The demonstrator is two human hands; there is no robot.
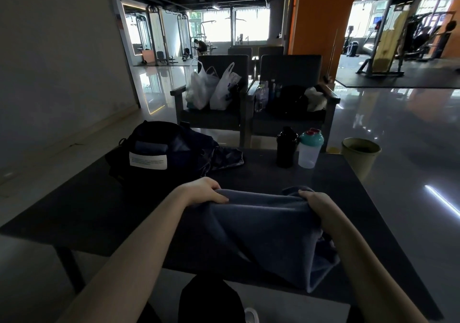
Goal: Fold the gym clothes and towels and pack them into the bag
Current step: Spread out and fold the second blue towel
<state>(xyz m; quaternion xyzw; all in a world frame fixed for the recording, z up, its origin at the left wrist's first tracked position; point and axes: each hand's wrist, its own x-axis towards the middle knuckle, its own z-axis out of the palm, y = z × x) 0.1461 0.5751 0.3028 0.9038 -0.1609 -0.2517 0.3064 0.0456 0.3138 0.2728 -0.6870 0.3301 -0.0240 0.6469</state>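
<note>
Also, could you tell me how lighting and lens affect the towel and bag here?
Head view: blown-out windows backlight the room, leaving the bag and table in deep shadow; head view: the towel held by left hand and right hand reads clearly; head view: wide lens bows edges, glare streaks the floor.

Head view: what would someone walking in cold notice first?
Front and centre, a blue-grey towel hangs stretched between the left hand and the right hand, each gripping an upper corner, over the dark table. Behind on the left sits the dark bag with a white label; on the right stand a black bottle and a teal-lidded clear shaker.
</note>
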